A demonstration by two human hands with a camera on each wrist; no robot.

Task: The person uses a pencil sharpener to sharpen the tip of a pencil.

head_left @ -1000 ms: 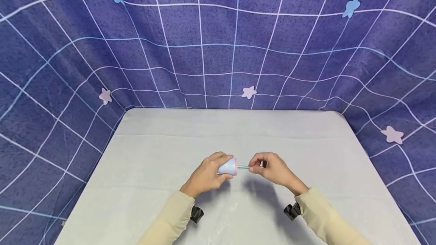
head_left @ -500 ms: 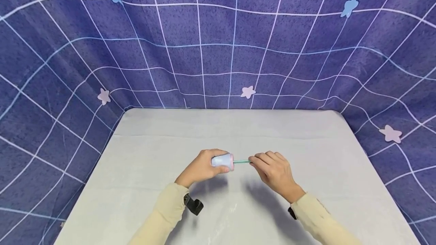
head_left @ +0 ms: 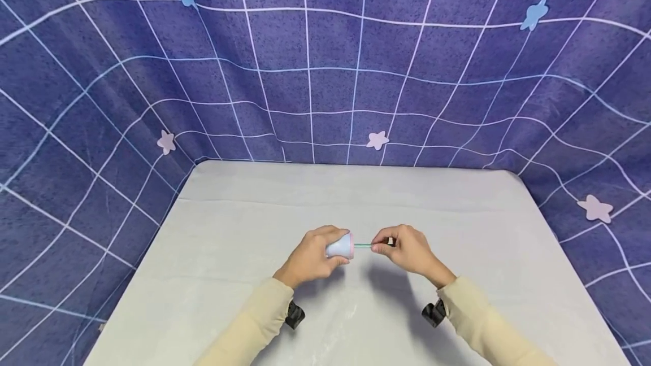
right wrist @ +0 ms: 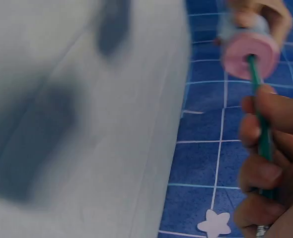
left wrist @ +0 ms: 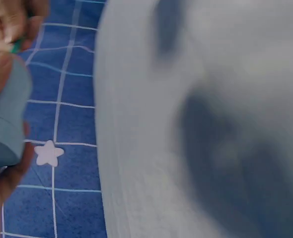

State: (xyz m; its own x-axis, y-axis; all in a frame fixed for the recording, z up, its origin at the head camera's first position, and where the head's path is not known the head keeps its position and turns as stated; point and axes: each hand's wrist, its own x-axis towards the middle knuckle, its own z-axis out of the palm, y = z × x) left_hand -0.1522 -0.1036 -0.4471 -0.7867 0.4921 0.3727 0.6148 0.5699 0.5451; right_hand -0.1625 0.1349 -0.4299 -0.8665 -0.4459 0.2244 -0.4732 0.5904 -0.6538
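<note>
My left hand (head_left: pixel 311 256) grips a light blue pencil sharpener (head_left: pixel 339 246) lying sideways above the table, thumb and fingers around its body. Its pink end (right wrist: pixel 232 60) faces right, with a hole in the middle. A green pencil (right wrist: pixel 264 141) sits with its tip in that hole. My right hand (head_left: pixel 411 252) pinches the pencil a short way from the hole, and the other fingers curl round its rear part. A silvery band shows near the pencil's back end in the right wrist view. In the left wrist view the sharpener's rounded body (left wrist: pixel 10 106) is partly covered by fingers.
A white cloth-covered table (head_left: pixel 254 196) spreads below both hands, with their shadows on it. Behind and at the sides hangs a blue-purple curtain (head_left: pixel 285 89) with grid lines and stars. Black wrist cameras (head_left: pixel 295 315) sit under the sleeves.
My right hand was turned over with its back up half a second ago, and has rolled back to its earlier pose on the pencil. The left hand and sharpener shifted left, then right again.
</note>
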